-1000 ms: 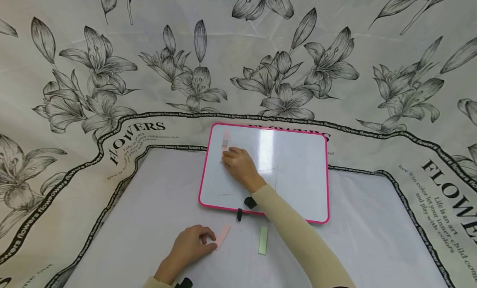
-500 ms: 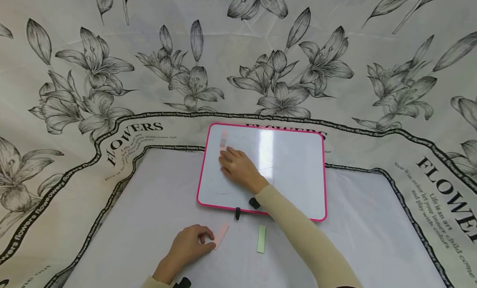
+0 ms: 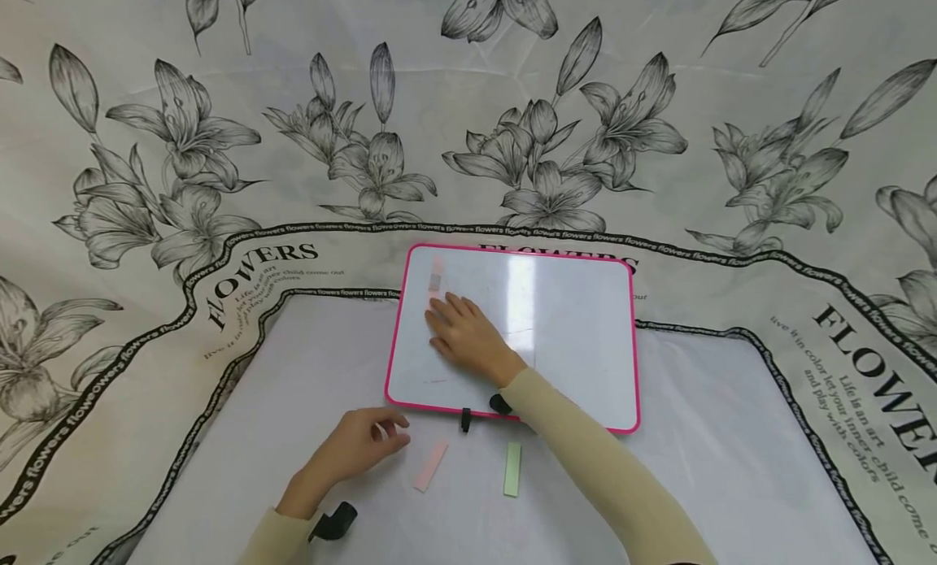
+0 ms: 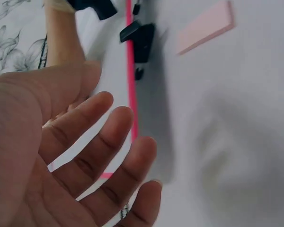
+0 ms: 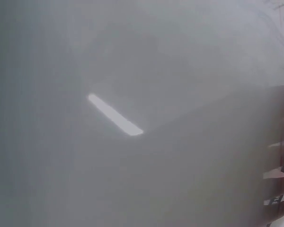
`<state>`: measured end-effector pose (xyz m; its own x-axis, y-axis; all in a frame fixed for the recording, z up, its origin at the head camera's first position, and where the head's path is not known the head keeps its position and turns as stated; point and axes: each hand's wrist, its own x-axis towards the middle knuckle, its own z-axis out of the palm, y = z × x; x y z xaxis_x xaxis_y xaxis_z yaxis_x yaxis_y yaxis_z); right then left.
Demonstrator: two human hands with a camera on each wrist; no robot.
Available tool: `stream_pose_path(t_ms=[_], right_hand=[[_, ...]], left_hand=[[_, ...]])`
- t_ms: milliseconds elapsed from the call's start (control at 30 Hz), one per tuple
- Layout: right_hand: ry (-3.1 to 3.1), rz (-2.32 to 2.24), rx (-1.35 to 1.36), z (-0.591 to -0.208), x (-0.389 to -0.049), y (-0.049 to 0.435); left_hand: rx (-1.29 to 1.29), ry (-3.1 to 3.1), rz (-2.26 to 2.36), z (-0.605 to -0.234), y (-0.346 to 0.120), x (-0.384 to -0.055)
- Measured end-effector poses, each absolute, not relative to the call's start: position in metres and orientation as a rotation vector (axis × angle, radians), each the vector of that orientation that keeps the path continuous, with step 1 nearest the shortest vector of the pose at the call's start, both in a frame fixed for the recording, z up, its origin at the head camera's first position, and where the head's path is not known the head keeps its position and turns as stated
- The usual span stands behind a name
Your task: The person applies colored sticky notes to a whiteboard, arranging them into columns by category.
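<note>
A white board [image 3: 578, 345] with a pink rim stands tilted on the table. Down its upper left runs a pale pink strip [image 3: 437, 264] with a greyish patch [image 3: 435, 282]. My right hand [image 3: 468, 334] lies over the board just below that patch, fingers extended and hiding what is under them. My left hand [image 3: 359, 443] is held off the board's lower left corner, fingers loosely bent and nothing in them. A loose pink strip [image 3: 431, 467] lies to its right on the table, and a green strip [image 3: 512, 469] farther right. The left wrist view shows the palm and spread fingers [image 4: 142, 156].
A black clip [image 3: 465, 420] sits at the board's lower edge. White cloth [image 3: 703, 435] covers the table, bordered by a printed flower fabric [image 3: 307, 167] behind. Glare [image 5: 116, 116] shows on the board in the right wrist view.
My left hand has let go of the loose pink strip and moved up and left, leaving it on the table. My right hand's fingers have spread and flattened over the board.
</note>
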<state>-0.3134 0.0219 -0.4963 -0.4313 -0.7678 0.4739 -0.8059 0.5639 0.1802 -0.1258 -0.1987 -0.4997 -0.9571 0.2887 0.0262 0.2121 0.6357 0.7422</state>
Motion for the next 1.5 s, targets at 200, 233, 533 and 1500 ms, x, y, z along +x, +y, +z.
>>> stream_pose_path(t_ms=[200, 233, 533, 1500], right_hand=[[-2.291, 0.096, 1.251, -0.495, -0.314, 0.027], [-2.288, 0.097, 1.251, -0.496, -0.315, 0.027], [-2.294, 0.087, 1.272, -0.495, -0.315, 0.025], [-2.380, 0.082, 1.307, -0.493, -0.311, 0.028]], left_hand=[[0.503, 2.976, 1.110, -0.473, -0.201, -0.171], [0.526, 3.025, 1.067, -0.469, -0.201, -0.180], [0.782, 3.315, 0.554, -0.452, -0.209, -0.246], [1.082, 3.184, -0.152, -0.439, -0.202, -0.303]])
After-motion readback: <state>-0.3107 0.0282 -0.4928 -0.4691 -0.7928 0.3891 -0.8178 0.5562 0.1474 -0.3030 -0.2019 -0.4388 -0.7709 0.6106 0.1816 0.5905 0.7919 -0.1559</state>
